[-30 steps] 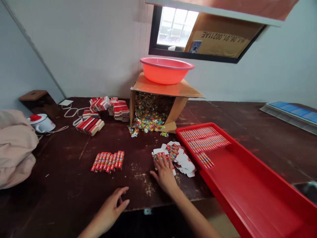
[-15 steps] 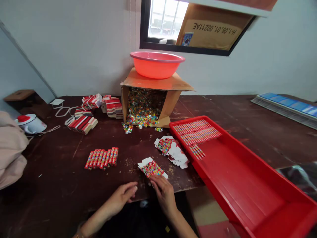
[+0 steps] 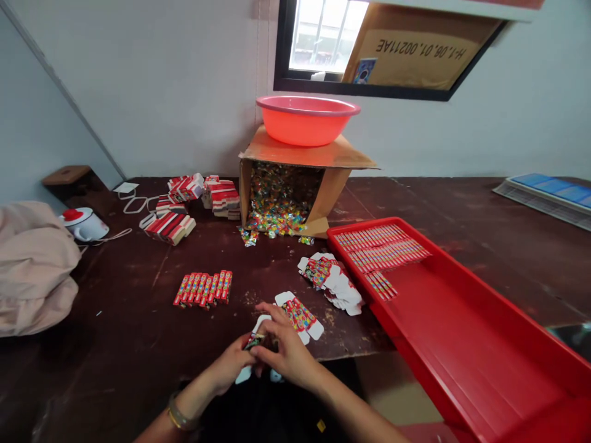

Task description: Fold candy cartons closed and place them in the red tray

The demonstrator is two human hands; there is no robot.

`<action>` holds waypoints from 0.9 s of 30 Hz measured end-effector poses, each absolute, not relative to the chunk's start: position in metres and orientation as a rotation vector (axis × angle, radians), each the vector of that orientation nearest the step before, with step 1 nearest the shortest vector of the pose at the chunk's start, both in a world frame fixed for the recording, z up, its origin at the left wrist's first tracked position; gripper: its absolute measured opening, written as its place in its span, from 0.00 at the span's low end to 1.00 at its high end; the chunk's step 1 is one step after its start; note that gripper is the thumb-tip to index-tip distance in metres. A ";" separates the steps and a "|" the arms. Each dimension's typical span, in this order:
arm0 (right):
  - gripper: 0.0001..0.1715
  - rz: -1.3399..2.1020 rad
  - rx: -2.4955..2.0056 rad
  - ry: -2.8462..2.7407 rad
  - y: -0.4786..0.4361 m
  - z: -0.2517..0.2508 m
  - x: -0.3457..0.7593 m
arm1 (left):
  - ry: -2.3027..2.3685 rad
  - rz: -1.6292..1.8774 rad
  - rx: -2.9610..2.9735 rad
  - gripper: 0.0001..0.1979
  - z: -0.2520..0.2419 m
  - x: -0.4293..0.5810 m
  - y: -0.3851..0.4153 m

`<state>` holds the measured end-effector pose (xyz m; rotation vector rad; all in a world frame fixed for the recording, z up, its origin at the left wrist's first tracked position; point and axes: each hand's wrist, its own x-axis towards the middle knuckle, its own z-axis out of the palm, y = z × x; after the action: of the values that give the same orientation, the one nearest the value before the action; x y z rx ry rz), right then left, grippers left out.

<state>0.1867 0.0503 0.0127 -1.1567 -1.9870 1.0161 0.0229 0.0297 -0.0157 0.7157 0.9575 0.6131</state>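
Note:
Close to the table's near edge, my left hand (image 3: 229, 364) and my right hand (image 3: 287, 349) come together around one small printed carton (image 3: 254, 338). Both are closed on it, and its white flaps stick out above and below my fingers. Much of the carton is hidden by the hands. Just beyond my right hand lie flat red printed cartons (image 3: 301, 314) with white end flaps. A looser pile of flat cartons (image 3: 339, 289) sits farther right. To the left, several filled-out red boxes (image 3: 203, 289) stand side by side in a row.
A long red tray (image 3: 443, 320) on the right holds rows of small boxes. At the back, an open cardboard box (image 3: 341, 154) spills wrapped candies (image 3: 277, 218), with a pink basin (image 3: 308, 123) on top. Bundled cartons (image 3: 170, 226), a white enamel mug (image 3: 87, 225) and beige cloth (image 3: 34, 271) are left.
My right hand has moved left from the flat cartons to meet my left hand. A single carton is now held between them. The view has turned slightly left.

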 end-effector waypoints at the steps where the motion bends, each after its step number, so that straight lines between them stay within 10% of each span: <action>1: 0.07 1.122 -1.125 -1.985 0.051 0.016 0.187 | 0.934 0.590 0.724 0.08 -0.013 0.022 0.029; 19: 0.19 1.552 -1.166 -1.139 0.027 -0.008 0.188 | 1.205 1.007 1.122 0.23 -0.011 0.023 0.022; 27: 0.18 2.345 -0.919 -0.271 0.001 -0.023 0.195 | 1.127 0.722 1.288 0.14 -0.005 0.004 -0.006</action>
<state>0.1946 0.0010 -0.0234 -0.9194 -0.2711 2.3451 0.0042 -0.0061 -0.0052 1.2879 1.1267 0.7216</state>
